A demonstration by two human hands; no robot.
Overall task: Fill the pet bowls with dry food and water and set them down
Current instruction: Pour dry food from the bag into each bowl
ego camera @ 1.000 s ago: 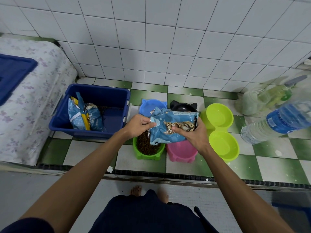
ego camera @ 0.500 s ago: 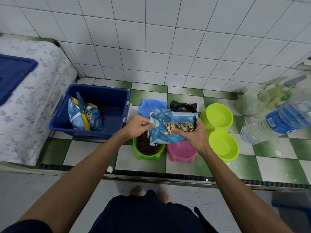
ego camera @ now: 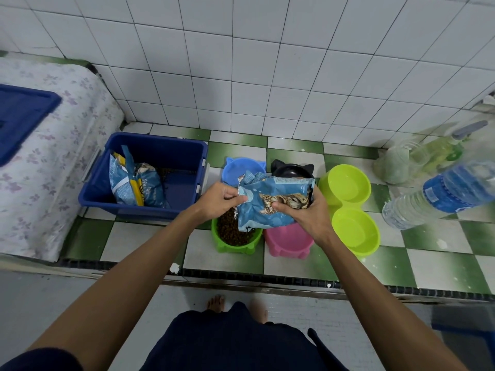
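Observation:
Both hands hold a blue cat-food bag (ego camera: 270,202) above the bowls. My left hand (ego camera: 221,200) pinches its torn left edge; my right hand (ego camera: 305,212) grips its right side. Below it a green bowl (ego camera: 235,243) holds brown kibble. Beside that stands a pink bowl (ego camera: 289,242), partly hidden by the bag. A blue bowl (ego camera: 237,168) and a black bowl (ego camera: 292,168) sit behind. A lime double bowl (ego camera: 351,207) stands to the right, with nothing in either cup. A water bottle (ego camera: 439,195) lies tilted at the far right.
A blue bin (ego camera: 150,180) at the left holds another food bag (ego camera: 135,183). A flowered mattress (ego camera: 51,162) with a blue lid (ego camera: 21,116) lies far left. Clear containers (ego camera: 417,159) stand at the back right. A raised ledge edge (ego camera: 267,278) runs before my feet.

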